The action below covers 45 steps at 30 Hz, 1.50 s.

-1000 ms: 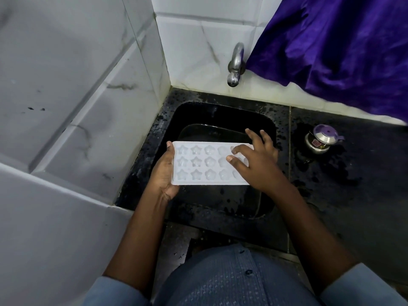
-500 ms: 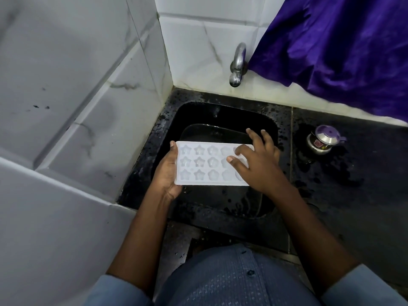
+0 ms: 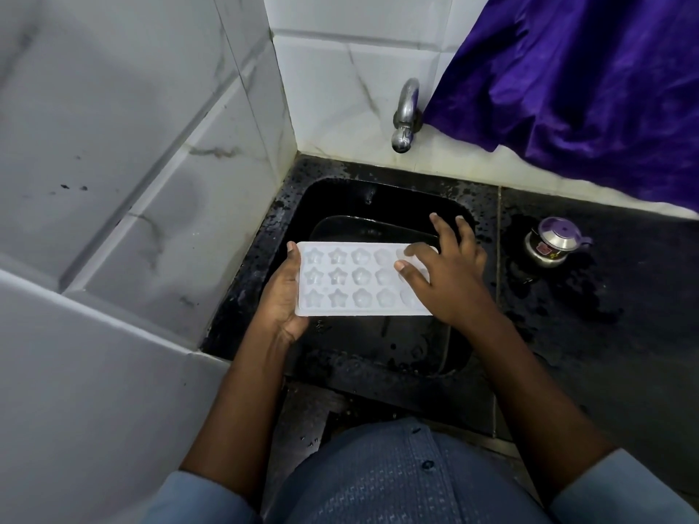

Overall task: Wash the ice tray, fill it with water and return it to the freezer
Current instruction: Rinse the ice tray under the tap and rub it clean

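Observation:
A white ice tray (image 3: 351,281) with star and flower shaped cups is held level over the black sink (image 3: 382,200). My left hand (image 3: 281,296) grips its left end, thumb on the top edge and fingers underneath. My right hand (image 3: 446,272) lies over the tray's right end, its thumb and forefinger touching the cups while the other fingers spread past the far edge. The metal tap (image 3: 404,117) juts from the tiled wall above the sink, and no water runs from it.
A dark pan (image 3: 359,228) lies in the sink under the tray. On the wet black counter (image 3: 605,304) to the right stands a small steel pot with a purple lid (image 3: 554,243). A purple cloth (image 3: 586,77) hangs at the upper right. White tiled walls close the left side.
The tray and both hands stay almost in place over the sink; my right fingers have shifted slightly on the cups.

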Available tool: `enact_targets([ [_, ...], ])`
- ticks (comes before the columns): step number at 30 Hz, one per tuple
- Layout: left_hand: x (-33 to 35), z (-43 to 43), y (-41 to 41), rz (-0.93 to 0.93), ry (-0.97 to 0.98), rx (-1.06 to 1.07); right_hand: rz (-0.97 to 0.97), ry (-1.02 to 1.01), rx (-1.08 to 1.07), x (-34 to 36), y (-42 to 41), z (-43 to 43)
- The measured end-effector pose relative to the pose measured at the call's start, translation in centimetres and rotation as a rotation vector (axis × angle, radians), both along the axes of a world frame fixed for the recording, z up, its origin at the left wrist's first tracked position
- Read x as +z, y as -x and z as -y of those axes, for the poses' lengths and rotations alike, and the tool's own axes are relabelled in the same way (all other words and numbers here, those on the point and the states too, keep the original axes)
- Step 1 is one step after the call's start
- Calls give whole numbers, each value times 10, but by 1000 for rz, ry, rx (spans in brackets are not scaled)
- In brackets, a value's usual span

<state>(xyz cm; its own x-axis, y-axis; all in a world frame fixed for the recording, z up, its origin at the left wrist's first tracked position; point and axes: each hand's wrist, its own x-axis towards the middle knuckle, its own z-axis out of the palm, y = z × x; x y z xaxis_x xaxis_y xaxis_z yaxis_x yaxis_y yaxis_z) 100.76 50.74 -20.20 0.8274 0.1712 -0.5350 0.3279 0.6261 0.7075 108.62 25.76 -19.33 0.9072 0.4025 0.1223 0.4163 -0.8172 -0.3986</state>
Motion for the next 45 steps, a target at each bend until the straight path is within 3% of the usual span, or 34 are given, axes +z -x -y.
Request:
enact_targets([
  [34,-2,-4,12,20,-11,-41,-8,-125,99,3,13,-13],
  [45,0,-3,18,19,6,-32,-35,-49,153,10,22,-22],
])
